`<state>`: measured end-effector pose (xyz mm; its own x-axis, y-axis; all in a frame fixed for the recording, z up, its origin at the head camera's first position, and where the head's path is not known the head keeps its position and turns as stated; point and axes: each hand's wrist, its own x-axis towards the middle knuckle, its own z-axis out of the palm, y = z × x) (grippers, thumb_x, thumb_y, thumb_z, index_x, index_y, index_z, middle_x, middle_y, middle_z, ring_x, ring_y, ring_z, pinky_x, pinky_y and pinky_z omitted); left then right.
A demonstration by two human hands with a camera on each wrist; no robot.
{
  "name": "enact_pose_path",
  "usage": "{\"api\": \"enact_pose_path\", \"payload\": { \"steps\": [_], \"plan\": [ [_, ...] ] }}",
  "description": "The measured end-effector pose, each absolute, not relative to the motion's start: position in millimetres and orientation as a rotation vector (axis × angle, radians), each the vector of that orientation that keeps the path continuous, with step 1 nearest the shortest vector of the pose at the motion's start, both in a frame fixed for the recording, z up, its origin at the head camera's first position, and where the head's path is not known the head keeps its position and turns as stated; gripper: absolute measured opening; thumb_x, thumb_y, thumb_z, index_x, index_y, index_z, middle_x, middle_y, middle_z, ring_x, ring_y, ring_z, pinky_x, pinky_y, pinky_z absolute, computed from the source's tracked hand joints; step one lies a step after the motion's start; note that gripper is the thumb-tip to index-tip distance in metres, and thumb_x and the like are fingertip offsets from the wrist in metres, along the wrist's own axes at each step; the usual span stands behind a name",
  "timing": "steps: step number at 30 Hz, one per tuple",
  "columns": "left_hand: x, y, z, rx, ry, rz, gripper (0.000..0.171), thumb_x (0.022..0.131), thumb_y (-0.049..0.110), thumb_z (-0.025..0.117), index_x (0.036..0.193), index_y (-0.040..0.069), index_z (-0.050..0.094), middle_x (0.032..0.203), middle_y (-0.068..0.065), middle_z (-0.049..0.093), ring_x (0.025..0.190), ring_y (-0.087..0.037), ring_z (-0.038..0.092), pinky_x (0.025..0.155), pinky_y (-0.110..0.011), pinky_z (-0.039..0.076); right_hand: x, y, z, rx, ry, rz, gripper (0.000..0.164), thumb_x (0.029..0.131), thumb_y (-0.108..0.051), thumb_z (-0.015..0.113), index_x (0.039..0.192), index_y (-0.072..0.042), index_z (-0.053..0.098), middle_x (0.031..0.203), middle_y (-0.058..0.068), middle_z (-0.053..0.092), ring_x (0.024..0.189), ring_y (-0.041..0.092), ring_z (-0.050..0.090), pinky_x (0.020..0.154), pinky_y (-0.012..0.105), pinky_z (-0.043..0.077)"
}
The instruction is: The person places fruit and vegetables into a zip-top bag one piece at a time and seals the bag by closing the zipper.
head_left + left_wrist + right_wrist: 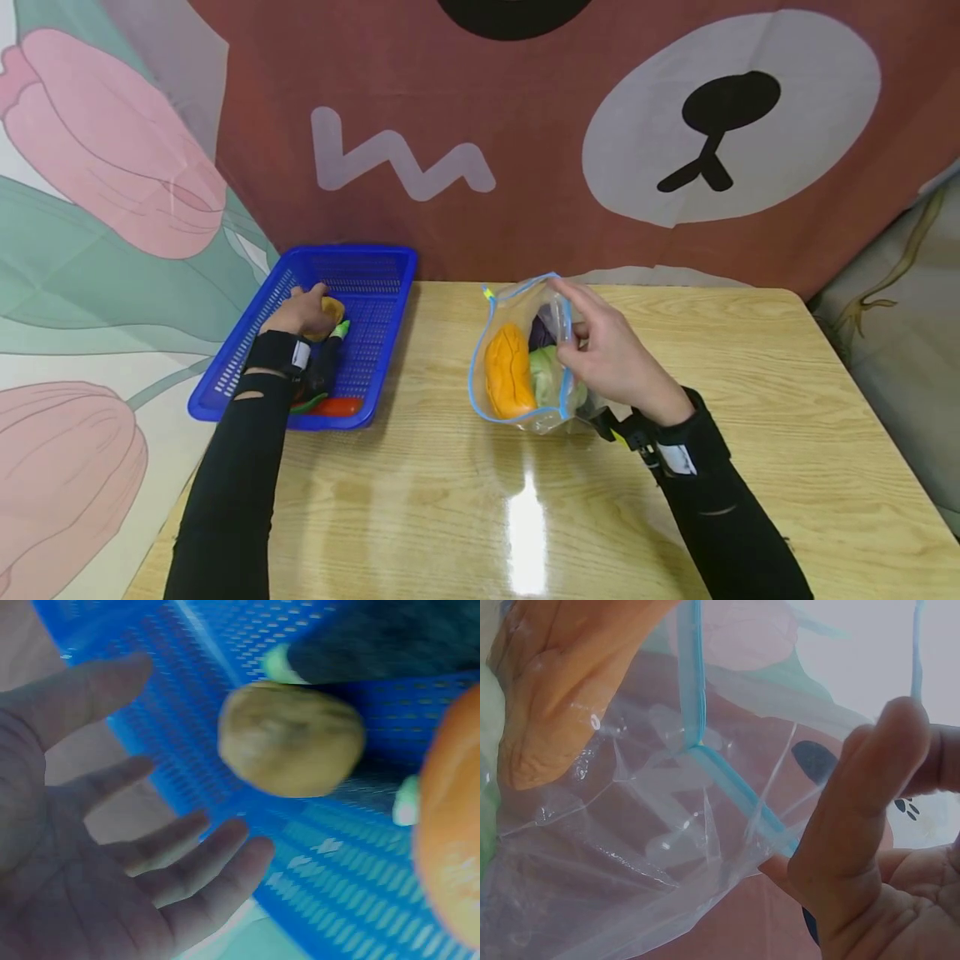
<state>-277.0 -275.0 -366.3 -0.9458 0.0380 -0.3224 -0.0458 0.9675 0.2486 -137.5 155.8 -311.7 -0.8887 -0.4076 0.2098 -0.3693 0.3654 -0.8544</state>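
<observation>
My left hand is inside the blue plastic basket, beside a brownish-yellow, potato-like piece. In the left wrist view the fingers are spread, with a gap between them and that piece. Next to it lies a dark eggplant-like vegetable with a light green end. With my right hand I grip the blue-edged rim of a clear zip bag, holding its mouth open. In the bag are an orange, ridged piece, a pale green cabbage-like one and a dark purple one.
A red-orange vegetable and a thin green one lie at the basket's near end, partly behind the left wrist. Basket and bag stand on a wooden table. A printed cloth hangs along its back edge.
</observation>
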Motion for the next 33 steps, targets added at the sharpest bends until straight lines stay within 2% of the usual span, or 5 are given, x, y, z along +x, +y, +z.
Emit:
{"api": "enact_pose_path", "payload": {
  "steps": [5, 12, 19, 25, 33],
  "plan": [
    [-286, -281, -381, -0.073, 2.736, 0.393, 0.078, 0.085, 0.016, 0.057, 0.146, 0.003, 0.012, 0.129, -0.04, 0.02, 0.106, -0.05, 0.041, 0.082, -0.062, 0.04, -137, 157, -313, -0.724, 2.57, -1.582, 0.076, 0.083, 0.01, 0.047, 0.151, -0.015, 0.021, 0.153, 0.001, 0.02, 0.044, 0.022, 0.046, 0.042, 0.031, 0.045],
    [-297, -289, -405, -0.143, 2.694, 0.419, 0.082, 0.093, 0.03, 0.053, 0.149, 0.003, -0.001, 0.13, -0.043, 0.016, 0.116, -0.059, 0.032, 0.086, -0.068, 0.034, -137, 158, -314, -0.723, 2.576, -1.572, 0.076, 0.083, 0.01, 0.047, 0.151, -0.014, 0.022, 0.154, 0.003, 0.02, 0.044, 0.022, 0.045, 0.042, 0.031, 0.045],
    [-301, -291, -413, -0.213, 2.668, 0.412, 0.082, 0.094, 0.028, 0.05, 0.15, 0.007, -0.006, 0.137, -0.042, 0.007, 0.123, -0.059, 0.023, 0.088, -0.071, 0.03, -137, 158, -313, -0.719, 2.584, -1.553, 0.076, 0.084, 0.009, 0.046, 0.151, -0.016, 0.022, 0.153, 0.001, 0.02, 0.043, 0.021, 0.042, 0.042, 0.029, 0.042],
    [-300, -288, -410, -0.212, 2.723, 0.383, 0.081, 0.092, 0.028, 0.054, 0.15, 0.007, 0.002, 0.135, -0.043, 0.017, 0.121, -0.061, 0.024, 0.089, -0.071, 0.03, -137, 158, -311, -0.706, 2.571, -1.564, 0.077, 0.084, 0.009, 0.046, 0.151, -0.018, 0.021, 0.153, 0.001, 0.02, 0.044, 0.025, 0.048, 0.042, 0.032, 0.045],
    [-300, -285, -416, -0.21, 2.771, 0.428, 0.073, 0.086, 0.025, 0.057, 0.141, 0.004, 0.014, 0.118, -0.039, 0.03, 0.107, -0.055, 0.039, 0.081, -0.065, 0.039, -137, 156, -312, -0.704, 2.568, -1.567, 0.076, 0.084, 0.009, 0.046, 0.151, -0.017, 0.021, 0.154, -0.001, 0.019, 0.043, 0.023, 0.047, 0.042, 0.032, 0.045]
  ]
}}
